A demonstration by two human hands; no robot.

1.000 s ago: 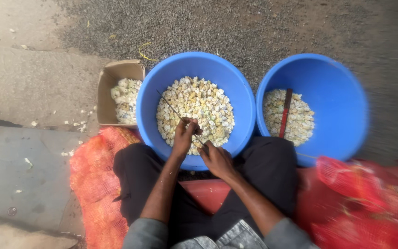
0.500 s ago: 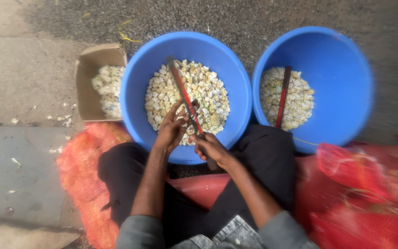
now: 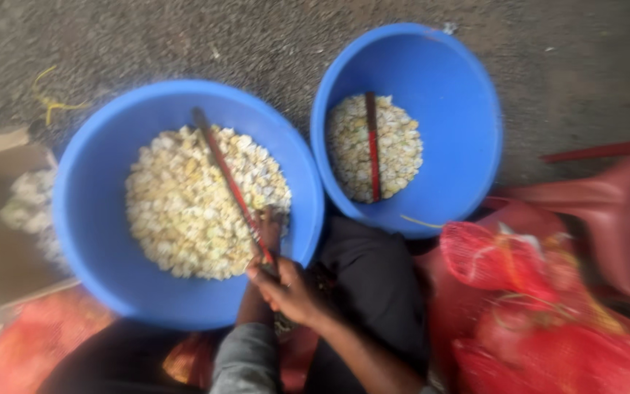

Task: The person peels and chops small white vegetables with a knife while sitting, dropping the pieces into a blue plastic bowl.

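Right hand (image 3: 289, 288) grips the red-handled tool (image 3: 231, 182) at the near rim of the left blue basin (image 3: 89, 211), blade slanting over the pale pieces (image 3: 184, 211); left hand (image 3: 270, 228), grip unclear, steadies it.

Both forearms come up from the bottom edge and meet near the middle. The right hand (image 3: 291, 290) lies on top, fingers curled inward in a closed grip, its forearm bare and angled up and to the left. The left hand (image 3: 267, 232) sits just beyond, mostly hidden beneath the right, fingertips pointing forward; its arm wears a grey sleeve.
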